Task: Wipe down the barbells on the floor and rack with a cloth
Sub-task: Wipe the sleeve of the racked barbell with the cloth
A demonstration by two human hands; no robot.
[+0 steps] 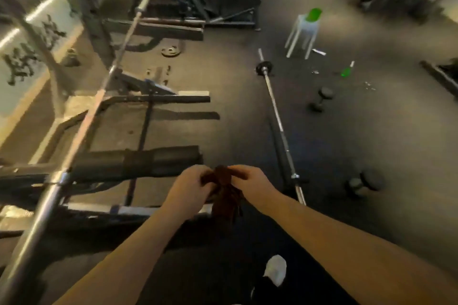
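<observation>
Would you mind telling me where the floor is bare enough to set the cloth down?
Bare floor lies between the bench frame and the floor barbell, and widely right of the near dumbbell. Crowded: around the white stool, green bottle and far dumbbell, and left under the racked barbell. Both the left hand and right hand hold the cloth.

We see a dark brown cloth [224, 190] hanging bunched, one steel barbell [277, 119] flat on the floor, another barbell [99, 96] resting across the rack.
</observation>
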